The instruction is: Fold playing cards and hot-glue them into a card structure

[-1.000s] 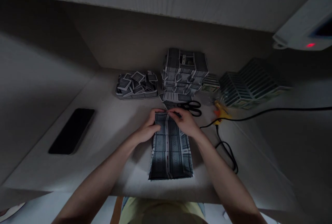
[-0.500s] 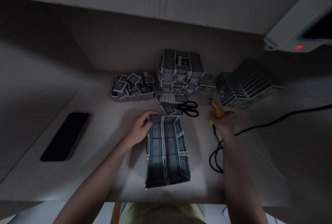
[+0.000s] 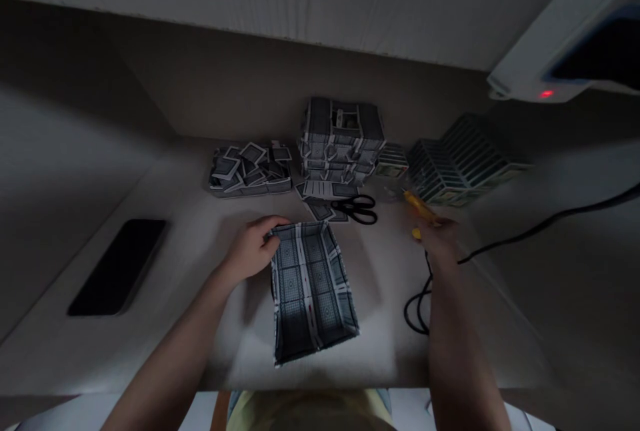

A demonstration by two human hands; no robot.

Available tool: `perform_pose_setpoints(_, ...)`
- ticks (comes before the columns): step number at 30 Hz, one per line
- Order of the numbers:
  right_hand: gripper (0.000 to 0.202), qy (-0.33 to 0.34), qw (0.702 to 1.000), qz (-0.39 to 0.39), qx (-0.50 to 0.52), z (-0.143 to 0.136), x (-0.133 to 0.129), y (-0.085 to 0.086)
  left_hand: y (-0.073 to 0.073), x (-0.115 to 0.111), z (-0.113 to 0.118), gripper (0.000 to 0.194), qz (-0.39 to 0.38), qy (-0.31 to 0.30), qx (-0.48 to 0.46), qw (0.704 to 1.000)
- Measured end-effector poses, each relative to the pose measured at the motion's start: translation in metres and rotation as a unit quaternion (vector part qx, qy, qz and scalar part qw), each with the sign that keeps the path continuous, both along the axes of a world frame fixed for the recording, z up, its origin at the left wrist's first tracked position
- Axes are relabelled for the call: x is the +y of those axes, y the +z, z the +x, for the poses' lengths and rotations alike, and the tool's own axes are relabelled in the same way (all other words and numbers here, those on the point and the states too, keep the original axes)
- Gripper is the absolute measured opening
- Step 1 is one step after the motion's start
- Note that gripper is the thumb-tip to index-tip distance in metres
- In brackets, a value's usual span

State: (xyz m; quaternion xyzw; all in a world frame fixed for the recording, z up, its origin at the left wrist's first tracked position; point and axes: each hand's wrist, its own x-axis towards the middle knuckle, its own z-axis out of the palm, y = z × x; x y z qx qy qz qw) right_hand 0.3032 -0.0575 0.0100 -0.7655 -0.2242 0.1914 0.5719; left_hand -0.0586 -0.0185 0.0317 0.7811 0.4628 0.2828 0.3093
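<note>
My left hand point(image 3: 253, 248) is closed on the far left corner of an open box made of playing cards point(image 3: 310, 288), thumb on the inner side. The box has patterned card backs and white strips along its seams, and it sits tilted in front of me. Off to the right, my right hand point(image 3: 439, 239) is wrapped round a yellow hot glue gun point(image 3: 419, 204) with its nozzle toward the back. Its black cord point(image 3: 419, 304) loops below the hand. Beyond the box lie black-handled scissors point(image 3: 361, 209) on some loose cards point(image 3: 323, 208).
A card-filled tray point(image 3: 250, 171) stands at the back left, beside a stacked card structure point(image 3: 343, 141). Stepped rows of cards point(image 3: 460, 161) occupy the back right. A black phone point(image 3: 117, 266) lies at left. A power strip point(image 3: 535, 78) with a red light hangs above right.
The whole view has shifted slightly. In my right hand the glue gun has turned a little, showing more of its body and nozzle. The left hand keeps its hold on the box.
</note>
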Motion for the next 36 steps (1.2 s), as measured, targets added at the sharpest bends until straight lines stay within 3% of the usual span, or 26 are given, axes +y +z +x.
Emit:
perform_pose_setpoints(4, 0.046, -0.025, 0.993, 0.083, 0.081, -0.004, -0.001, 0.013, 0.005, -0.001, -0.002, 0.040, 0.000, -0.011, 0.014, 1.000)
perform_pose_setpoints(9, 0.062, 0.082, 0.964, 0.204, 0.150, -0.009, -0.012, 0.034, 0.027, -0.002, 0.004, 0.037, 0.026, -0.036, 0.035, 0.998)
perform_pose_setpoints(12, 0.063, 0.097, 0.960, 0.230, 0.127, -0.019, -0.021, 0.044, 0.042, -0.001, 0.018, 0.034, 0.076, -0.063, 0.066, 0.993)
perform_pose_setpoints(15, 0.063, 0.103, 0.973, 0.199, 0.050, -0.032, -0.026, 0.054, 0.049, 0.001, 0.035, 0.034, 0.096, -0.111, 0.110, 0.983)
perform_pose_setpoints(20, 0.070, 0.128, 0.975, 0.176, -0.039, -0.049, -0.027, 0.067, 0.046, 0.006, 0.060, 0.028, 0.100, -0.133, 0.144, 0.975)
perform_pose_setpoints(25, 0.064, 0.133, 0.975, 0.173, -0.033, -0.052, -0.023, 0.066, 0.036, 0.013, 0.075, 0.025, 0.107, -0.157, 0.129, 0.973)
perform_pose_setpoints(29, 0.058, 0.146, 0.976, 0.161, -0.009, -0.057, -0.021, 0.059, 0.032, 0.018, 0.074, 0.021, 0.100, -0.142, 0.122, 0.977)
perform_pose_setpoints(36, 0.066, 0.206, 0.970, 0.127, -0.017, -0.075, -0.013, 0.053, 0.029, 0.019, 0.061, 0.020, 0.104, -0.082, 0.156, 0.979)
